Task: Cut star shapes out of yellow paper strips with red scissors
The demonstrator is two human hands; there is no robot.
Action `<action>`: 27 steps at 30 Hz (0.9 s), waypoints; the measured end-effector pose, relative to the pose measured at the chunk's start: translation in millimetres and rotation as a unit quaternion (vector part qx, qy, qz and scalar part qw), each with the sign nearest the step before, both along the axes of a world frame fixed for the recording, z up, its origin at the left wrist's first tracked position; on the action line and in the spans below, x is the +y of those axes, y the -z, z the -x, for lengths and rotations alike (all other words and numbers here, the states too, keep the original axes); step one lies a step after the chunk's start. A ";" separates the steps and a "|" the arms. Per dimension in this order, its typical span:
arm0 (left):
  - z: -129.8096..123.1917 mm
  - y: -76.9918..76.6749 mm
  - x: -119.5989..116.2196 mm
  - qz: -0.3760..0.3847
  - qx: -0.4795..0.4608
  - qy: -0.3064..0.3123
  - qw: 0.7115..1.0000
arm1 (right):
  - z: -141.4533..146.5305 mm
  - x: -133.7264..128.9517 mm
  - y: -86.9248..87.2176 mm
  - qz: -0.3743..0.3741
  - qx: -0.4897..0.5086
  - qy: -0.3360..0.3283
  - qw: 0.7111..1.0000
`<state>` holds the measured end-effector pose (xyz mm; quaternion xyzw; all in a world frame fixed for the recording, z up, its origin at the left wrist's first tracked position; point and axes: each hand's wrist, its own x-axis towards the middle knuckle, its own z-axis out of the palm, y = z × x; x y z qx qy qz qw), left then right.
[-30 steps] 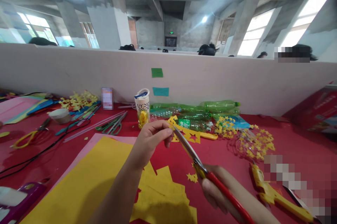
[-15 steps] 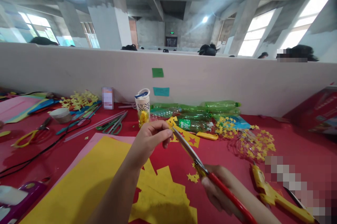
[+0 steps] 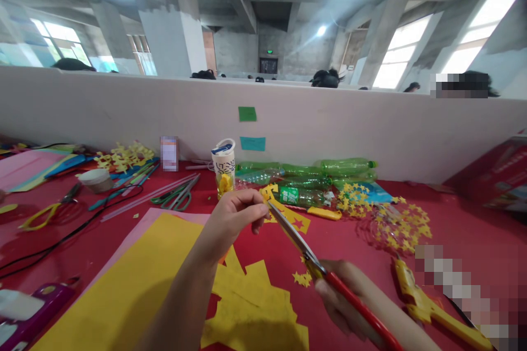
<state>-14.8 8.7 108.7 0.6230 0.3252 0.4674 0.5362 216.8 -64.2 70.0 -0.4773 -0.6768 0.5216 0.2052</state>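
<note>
My left hand (image 3: 242,211) is raised near the middle, thumb and fingers pinched around an edge of a yellow sheet with star-shaped holes (image 3: 300,220). In my right hand (image 3: 340,290) are red-handled scissors (image 3: 296,235), their blades pointing up and left with the tips at my left fingertips. A few small yellow stars (image 3: 302,278) lie just left of my right hand. Below my hands are irregular yellow paper pieces (image 3: 255,301), beside a large yellow sheet (image 3: 123,279) that rests on a pink one. Where exactly the blades meet the paper is hard to make out.
Green bottles (image 3: 304,180), a cup (image 3: 223,167) and a yellow cutter (image 3: 324,213) lie behind my hands. Yellow stars (image 3: 405,224) and a yellow glue gun (image 3: 415,290) are on the right. At left are scissors (image 3: 43,217), cables and a purple device (image 3: 37,312).
The yellow sheet with star holes has shifted slightly left and its angle has changed a little. Both hands and the scissors are almost where they were.
</note>
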 end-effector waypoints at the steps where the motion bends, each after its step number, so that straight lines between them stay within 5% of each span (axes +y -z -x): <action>1: 0.0 0.0 0.0 0.002 0.000 -0.001 1.000 | 0.0 -0.1 0.0 0.003 -0.002 0.000 1.000; 13: -1.1 0.0 0.1 -0.003 0.003 -0.001 1.000 | -1.5 0.1 1.7 0.010 0.008 -0.002 1.000; 27: -8.0 -2.7 -3.3 -0.109 0.004 -0.088 0.990 | 1.4 -4.5 -7.8 -0.034 -0.006 -0.006 0.999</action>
